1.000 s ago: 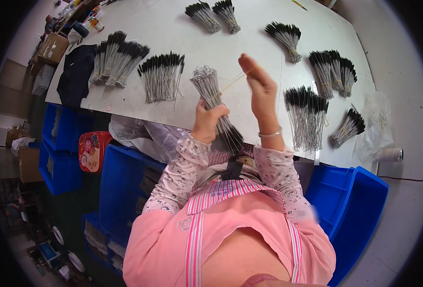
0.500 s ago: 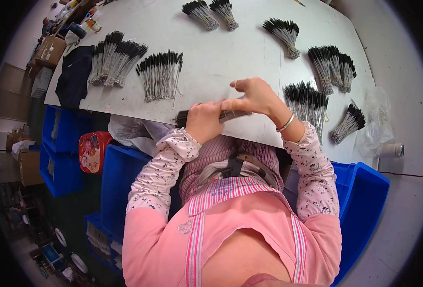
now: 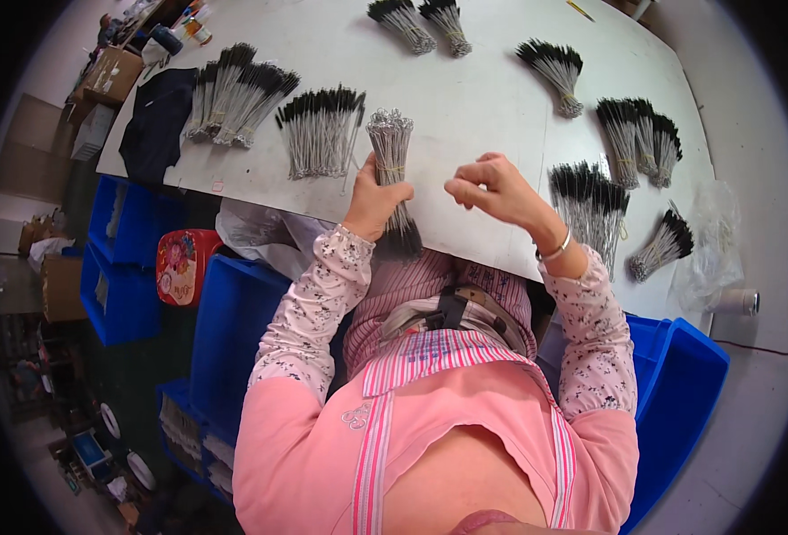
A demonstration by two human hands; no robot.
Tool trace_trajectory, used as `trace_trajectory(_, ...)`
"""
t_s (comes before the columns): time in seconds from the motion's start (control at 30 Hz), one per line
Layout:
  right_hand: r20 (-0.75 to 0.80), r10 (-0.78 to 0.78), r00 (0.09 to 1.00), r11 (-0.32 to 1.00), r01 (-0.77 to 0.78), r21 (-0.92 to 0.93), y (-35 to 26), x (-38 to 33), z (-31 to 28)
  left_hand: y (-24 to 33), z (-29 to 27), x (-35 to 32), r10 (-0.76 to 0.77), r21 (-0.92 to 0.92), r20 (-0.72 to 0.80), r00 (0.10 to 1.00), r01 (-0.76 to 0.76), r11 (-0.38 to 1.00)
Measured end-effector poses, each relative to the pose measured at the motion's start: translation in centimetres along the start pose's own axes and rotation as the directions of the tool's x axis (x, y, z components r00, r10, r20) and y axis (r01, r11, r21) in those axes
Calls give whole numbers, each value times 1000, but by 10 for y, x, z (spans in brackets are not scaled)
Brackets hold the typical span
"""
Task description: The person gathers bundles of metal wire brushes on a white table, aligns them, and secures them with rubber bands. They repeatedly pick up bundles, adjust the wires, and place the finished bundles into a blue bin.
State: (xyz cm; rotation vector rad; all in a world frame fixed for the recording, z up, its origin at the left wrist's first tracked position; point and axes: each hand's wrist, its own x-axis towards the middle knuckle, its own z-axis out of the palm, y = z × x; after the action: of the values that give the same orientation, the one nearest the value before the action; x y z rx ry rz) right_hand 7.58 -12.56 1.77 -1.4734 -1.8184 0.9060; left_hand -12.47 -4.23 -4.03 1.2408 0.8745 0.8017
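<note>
Since half a second ago, the brush bundle [image 3: 392, 169] has swung upright in the head view, left hand [image 3: 374, 201] clamped round its middle at the table [image 3: 483, 107] edge. Right hand [image 3: 492, 187], fingers curled together, sits just beside it; whether it pinches a tie, I cannot tell. Risk: a slack grip could let the brushes splay or slide off the edge.

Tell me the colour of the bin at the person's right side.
Bright blue: the plastic bin shows plainly in the head view, below the table's right edge.

Your left hand [image 3: 374, 201] sits mid-frame, fingers wrapped closed in a grip. Your right hand [image 3: 494, 187] hovers just right of it, fingers curled, wrist bent.
</note>
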Motion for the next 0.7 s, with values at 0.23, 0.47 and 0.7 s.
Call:
trace_trajectory(0.23,-263,-73,962,414,270,869,-7,2,37,4,13,-19,-30,-314,-74,997,6,949)
trace_trajectory(0.47,-672,-220,707,938,344,55,24,14,52,-47,92,7,-113,-346,-246,963,22,938)
trace_trajectory(0.7,-534,-553,639,817,291,-497,-14,25,56,14,73,-38,-76,-159,-399,914,13,987)
